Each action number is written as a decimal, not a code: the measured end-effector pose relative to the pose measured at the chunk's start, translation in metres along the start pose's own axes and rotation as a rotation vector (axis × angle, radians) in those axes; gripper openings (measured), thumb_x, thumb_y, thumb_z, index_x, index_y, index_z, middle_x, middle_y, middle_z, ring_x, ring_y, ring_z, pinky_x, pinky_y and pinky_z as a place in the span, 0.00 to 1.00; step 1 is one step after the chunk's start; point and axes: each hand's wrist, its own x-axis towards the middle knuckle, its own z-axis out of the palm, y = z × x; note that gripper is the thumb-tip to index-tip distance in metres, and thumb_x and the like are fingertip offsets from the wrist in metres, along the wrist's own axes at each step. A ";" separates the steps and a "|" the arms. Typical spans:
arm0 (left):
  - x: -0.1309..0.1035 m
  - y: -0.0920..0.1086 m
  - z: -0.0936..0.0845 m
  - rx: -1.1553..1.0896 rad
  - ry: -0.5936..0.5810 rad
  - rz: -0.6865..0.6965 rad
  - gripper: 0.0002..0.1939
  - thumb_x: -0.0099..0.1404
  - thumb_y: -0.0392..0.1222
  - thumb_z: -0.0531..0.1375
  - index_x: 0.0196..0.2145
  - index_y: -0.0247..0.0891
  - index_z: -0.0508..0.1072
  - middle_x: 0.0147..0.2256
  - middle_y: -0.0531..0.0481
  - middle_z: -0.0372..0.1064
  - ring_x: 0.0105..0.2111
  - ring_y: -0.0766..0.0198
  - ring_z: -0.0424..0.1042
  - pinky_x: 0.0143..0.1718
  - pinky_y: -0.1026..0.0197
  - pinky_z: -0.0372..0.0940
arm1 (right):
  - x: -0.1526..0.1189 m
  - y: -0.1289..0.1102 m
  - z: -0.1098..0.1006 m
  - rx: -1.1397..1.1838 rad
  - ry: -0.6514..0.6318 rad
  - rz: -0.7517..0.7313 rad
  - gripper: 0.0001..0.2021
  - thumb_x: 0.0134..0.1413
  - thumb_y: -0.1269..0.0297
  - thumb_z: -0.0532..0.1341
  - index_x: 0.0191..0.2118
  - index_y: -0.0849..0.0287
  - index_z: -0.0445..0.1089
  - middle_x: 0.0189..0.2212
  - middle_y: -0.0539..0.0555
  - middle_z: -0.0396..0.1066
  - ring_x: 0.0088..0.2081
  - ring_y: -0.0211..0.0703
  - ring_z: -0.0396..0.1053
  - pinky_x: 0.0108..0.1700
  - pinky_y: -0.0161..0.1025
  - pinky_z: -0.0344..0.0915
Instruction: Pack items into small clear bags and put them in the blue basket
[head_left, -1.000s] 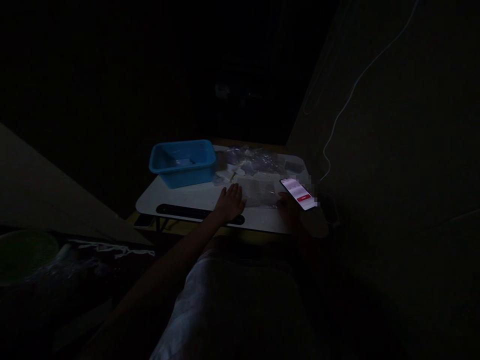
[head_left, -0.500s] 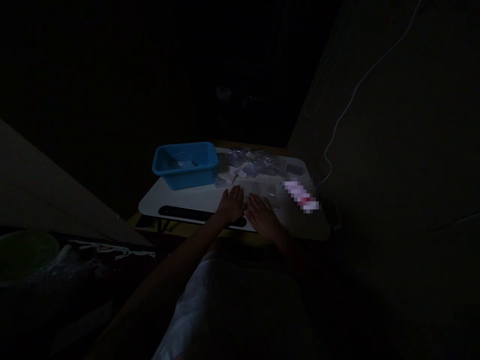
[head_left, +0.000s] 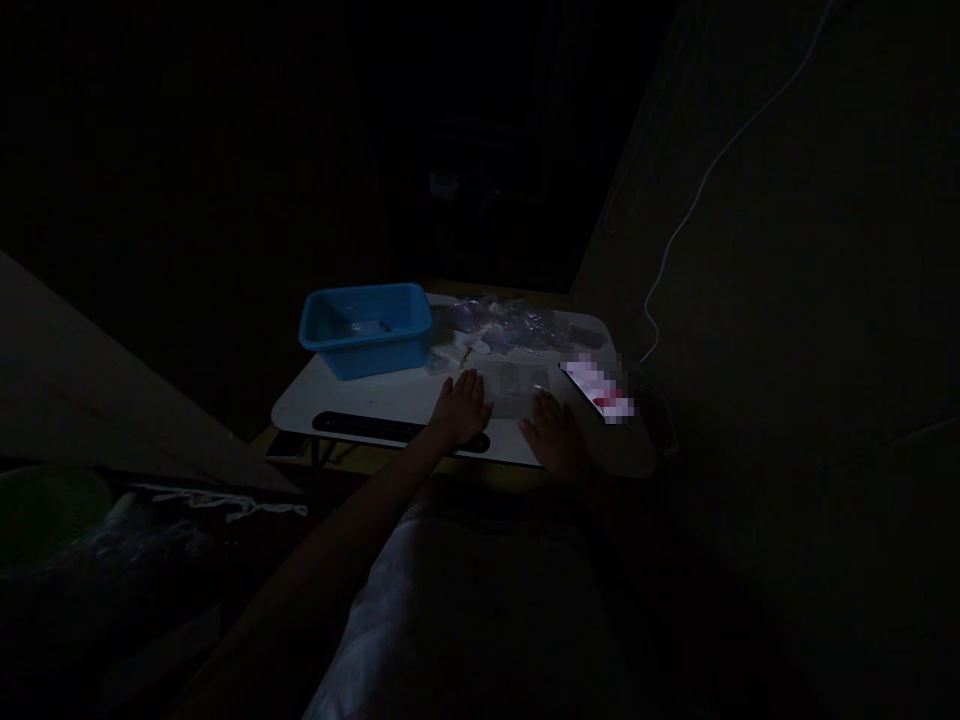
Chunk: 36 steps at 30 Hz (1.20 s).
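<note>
My left hand (head_left: 461, 408) lies flat at the left edge of a clear plastic bag (head_left: 514, 388), fingers stretched out. At the bag's lower right corner rests my right hand (head_left: 555, 432), its fingers extended and slightly apart, with nothing held. The bag is flat on a white folding table (head_left: 375, 395); what is in it, if anything, is too dark to make out. Beyond the bag lies a heap of crinkled clear plastic (head_left: 502, 322), with small white pieces (head_left: 461, 348) at its left.
A blue plastic basin (head_left: 371, 345) stands at the table's back left, with something pale inside. To the right lies a lit phone (head_left: 598, 388), its screen blurred. A black slot (head_left: 367, 428) runs along the front edge. A white cable (head_left: 675, 235) hangs at the wall.
My right hand has slid to the right across the bag, away from my left hand. My left hand has stayed in nearly the same place.
</note>
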 end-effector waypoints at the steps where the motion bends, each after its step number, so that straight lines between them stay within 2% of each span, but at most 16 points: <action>1: 0.000 0.000 0.000 -0.001 0.001 0.000 0.30 0.66 0.48 0.37 0.59 0.25 0.49 0.60 0.36 0.42 0.60 0.54 0.42 0.57 0.49 0.42 | -0.001 0.002 0.001 -0.002 0.014 0.024 0.28 0.59 0.55 0.42 0.56 0.74 0.55 0.57 0.69 0.53 0.58 0.53 0.50 0.56 0.51 0.47; 6: 0.000 0.000 0.000 0.006 -0.001 -0.005 0.29 0.66 0.48 0.37 0.59 0.25 0.49 0.60 0.37 0.42 0.60 0.54 0.42 0.57 0.49 0.42 | -0.003 0.010 0.005 0.062 0.121 0.172 0.26 0.58 0.58 0.45 0.52 0.78 0.59 0.54 0.74 0.56 0.56 0.57 0.53 0.54 0.53 0.50; 9: 0.001 0.000 0.002 0.003 -0.005 -0.004 0.30 0.66 0.48 0.37 0.59 0.26 0.49 0.61 0.37 0.42 0.60 0.54 0.42 0.57 0.49 0.42 | -0.003 0.006 -0.009 0.255 0.199 0.199 0.23 0.57 0.62 0.43 0.49 0.75 0.63 0.50 0.70 0.63 0.52 0.54 0.59 0.52 0.51 0.54; 13: 0.001 -0.001 0.003 0.002 0.023 0.010 0.30 0.66 0.48 0.37 0.59 0.25 0.49 0.60 0.36 0.42 0.60 0.53 0.42 0.57 0.49 0.42 | 0.000 -0.015 -0.050 0.560 0.213 0.035 0.20 0.57 0.67 0.41 0.45 0.60 0.67 0.39 0.55 0.71 0.42 0.41 0.66 0.46 0.40 0.62; 15: 0.001 -0.001 0.002 0.005 0.027 0.012 0.30 0.66 0.47 0.38 0.59 0.24 0.49 0.60 0.35 0.42 0.60 0.53 0.42 0.57 0.49 0.42 | 0.006 -0.023 -0.066 0.551 0.212 -0.046 0.18 0.56 0.67 0.44 0.42 0.59 0.69 0.35 0.54 0.72 0.41 0.42 0.66 0.46 0.39 0.61; 17: 0.000 -0.001 0.002 0.007 0.029 0.012 0.29 0.66 0.47 0.38 0.59 0.24 0.50 0.60 0.35 0.43 0.60 0.53 0.43 0.57 0.49 0.43 | 0.015 -0.025 -0.072 0.483 0.178 -0.061 0.17 0.54 0.69 0.46 0.44 0.59 0.69 0.37 0.55 0.72 0.42 0.44 0.66 0.46 0.41 0.60; 21: 0.001 -0.001 0.002 0.008 0.031 0.004 0.29 0.66 0.48 0.38 0.58 0.26 0.51 0.60 0.37 0.44 0.60 0.53 0.44 0.56 0.49 0.43 | 0.035 -0.016 -0.051 0.333 0.069 0.013 0.21 0.54 0.71 0.44 0.51 0.66 0.63 0.48 0.59 0.67 0.49 0.44 0.62 0.52 0.40 0.57; 24: 0.001 -0.001 0.003 0.015 0.035 0.006 0.29 0.66 0.47 0.38 0.59 0.26 0.50 0.60 0.36 0.44 0.60 0.53 0.43 0.57 0.49 0.43 | 0.044 -0.018 -0.026 0.243 0.002 -0.054 0.22 0.57 0.68 0.43 0.55 0.69 0.58 0.54 0.60 0.60 0.56 0.43 0.55 0.57 0.40 0.51; 27: 0.001 -0.002 0.003 0.031 0.039 0.015 0.29 0.65 0.46 0.39 0.59 0.25 0.50 0.60 0.36 0.44 0.60 0.53 0.44 0.57 0.49 0.43 | 0.048 -0.029 -0.007 0.153 -0.059 -0.085 0.25 0.59 0.61 0.42 0.58 0.69 0.53 0.59 0.61 0.52 0.60 0.47 0.46 0.59 0.47 0.45; 31: 0.000 -0.002 0.004 0.033 0.049 0.012 0.29 0.65 0.46 0.39 0.58 0.24 0.51 0.60 0.35 0.44 0.60 0.53 0.44 0.56 0.49 0.44 | 0.045 -0.031 0.001 0.082 -0.091 -0.023 0.28 0.60 0.55 0.39 0.58 0.69 0.52 0.59 0.63 0.50 0.60 0.50 0.45 0.58 0.54 0.43; 36: -0.001 0.000 0.004 0.016 0.037 -0.003 0.29 0.65 0.47 0.38 0.58 0.24 0.50 0.60 0.36 0.44 0.60 0.53 0.43 0.57 0.50 0.42 | 0.035 -0.004 0.003 0.013 -0.084 0.038 0.28 0.59 0.55 0.40 0.58 0.70 0.52 0.59 0.65 0.49 0.60 0.50 0.46 0.57 0.53 0.45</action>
